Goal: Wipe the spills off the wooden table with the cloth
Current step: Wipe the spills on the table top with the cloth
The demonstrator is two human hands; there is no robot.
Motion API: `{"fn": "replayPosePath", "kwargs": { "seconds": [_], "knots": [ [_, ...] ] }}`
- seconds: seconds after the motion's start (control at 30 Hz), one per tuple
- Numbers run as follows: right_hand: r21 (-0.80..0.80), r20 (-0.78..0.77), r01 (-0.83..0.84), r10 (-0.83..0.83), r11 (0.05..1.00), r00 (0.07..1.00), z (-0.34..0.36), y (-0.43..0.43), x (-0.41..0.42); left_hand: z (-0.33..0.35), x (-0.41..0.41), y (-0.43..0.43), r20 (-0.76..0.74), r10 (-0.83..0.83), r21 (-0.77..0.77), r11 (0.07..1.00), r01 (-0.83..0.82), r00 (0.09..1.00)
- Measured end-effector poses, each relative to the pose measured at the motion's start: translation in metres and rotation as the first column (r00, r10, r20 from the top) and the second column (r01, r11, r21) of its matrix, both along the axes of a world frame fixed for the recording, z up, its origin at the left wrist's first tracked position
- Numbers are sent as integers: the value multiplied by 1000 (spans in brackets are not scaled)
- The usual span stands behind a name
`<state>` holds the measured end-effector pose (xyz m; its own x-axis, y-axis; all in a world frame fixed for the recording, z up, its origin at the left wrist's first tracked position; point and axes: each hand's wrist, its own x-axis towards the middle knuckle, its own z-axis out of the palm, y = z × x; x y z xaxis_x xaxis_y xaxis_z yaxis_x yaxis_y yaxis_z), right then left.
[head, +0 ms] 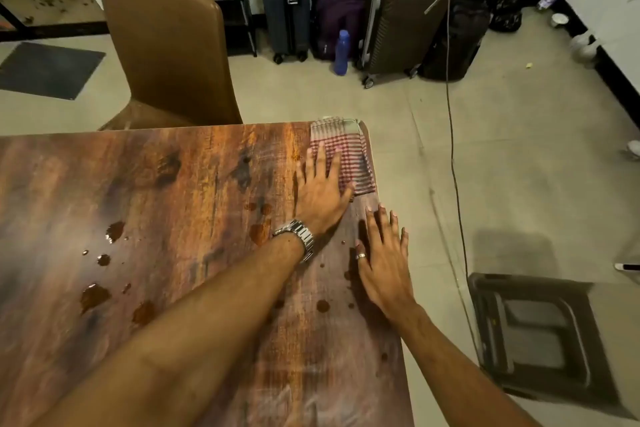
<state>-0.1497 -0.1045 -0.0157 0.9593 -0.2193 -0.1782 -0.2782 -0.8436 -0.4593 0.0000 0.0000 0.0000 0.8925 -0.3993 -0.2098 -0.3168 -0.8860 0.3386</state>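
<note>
Cloth (346, 152) on table's (138, 184) far-right corner

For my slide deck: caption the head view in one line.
Left hand reaches the checked cloth at the wooden table corner; right hand rests flat among brown spills.

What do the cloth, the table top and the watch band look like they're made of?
Cloth: thin woven fabric, likely cotton, judging by the red-and-white check and soft folds. Table: wood-grain surface, glossy where the spills bead up; possibly laminate rather than solid wood. Watch on the left hand: shiny silver links, seemingly metal.
</note>
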Motion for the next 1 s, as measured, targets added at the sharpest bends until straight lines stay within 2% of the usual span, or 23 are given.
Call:
{"fn": "replayPosePath", "kwargs": {
  "seconds": [0.1,0.23,0.3,0.4,0.5,0.6,0.67,0.73,0.87,1.0],
  "knots": [
    [25,16,7,-7,1000,1000,0,0,4,-1,28,-22,63,-16,36,999,14,998],
    [50,30,21,-23,999,999,-3,1,5,-9,42,-37,24,-31,96,995,29,999],
    [48,24,26,-27,999,999,-7,0,6,-17,30,-31,55,-38,121,992,31,998],
    [42,27,35,-36,999,999,-10,2,4,-22,-11,-3,85,-30,62,998,25,996],
    [47,34,45,-47,998,998,-13,3,4,-23,-47,43,55,-22,74,997,18,998],
    [53,30,37,-39,998,999,-17,4,5,-22,-54,107,39,165,66,984,-167,986],
    [69,43,36,-39,997,998,-20,5,6,-19,-44,156,82,319,47,945,-324,944],
    [86,67,40,-45,995,997,-23,6,5,-16,-29,202,127,401,68,909,-411,907],
    [104,107,78,-89,992,990,-27,8,5,-18,5,245,161,412,101,897,-431,897],
    [116,125,107,-121,988,985,-26,10,6,-27,29,209,188,351,131,916,-378,917]
  ]
}}
